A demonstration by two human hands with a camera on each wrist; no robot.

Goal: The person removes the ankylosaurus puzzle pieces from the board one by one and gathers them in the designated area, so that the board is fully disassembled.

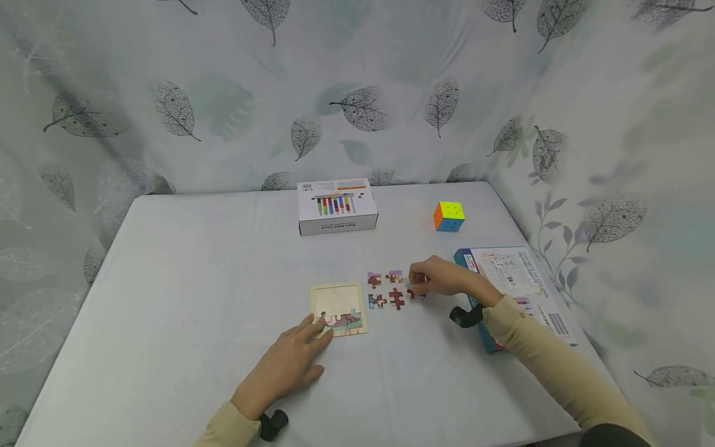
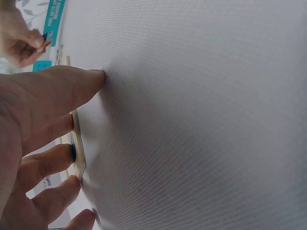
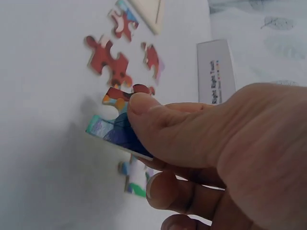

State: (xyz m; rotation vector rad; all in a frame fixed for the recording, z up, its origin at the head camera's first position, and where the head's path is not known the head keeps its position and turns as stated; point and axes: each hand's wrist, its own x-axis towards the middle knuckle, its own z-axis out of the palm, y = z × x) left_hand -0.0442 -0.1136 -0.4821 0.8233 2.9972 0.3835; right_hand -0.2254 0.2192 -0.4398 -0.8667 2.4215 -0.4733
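Note:
My left hand (image 1: 287, 360) rests with extended fingers on the lower left corner of a wooden puzzle tray (image 1: 314, 301). Fitted pieces (image 1: 347, 320) line the tray's lower part. Between thumb and fingers, my right hand (image 1: 441, 276) pinches a puzzle piece (image 3: 112, 132), blue, purple and red, held tilted in the right wrist view. Several loose pieces lie on the white cloth between the tray and that hand, among them a mostly red one (image 1: 396, 298). Another loose piece (image 3: 136, 178) shows partly behind the right fingers in the right wrist view.
A white box with a xylophone-like picture (image 1: 337, 208) stands at the back of the table. Right of it sits a colourful cube (image 1: 449, 217). A flat teal and white box (image 1: 511, 273) lies at the right, partly under the right forearm.

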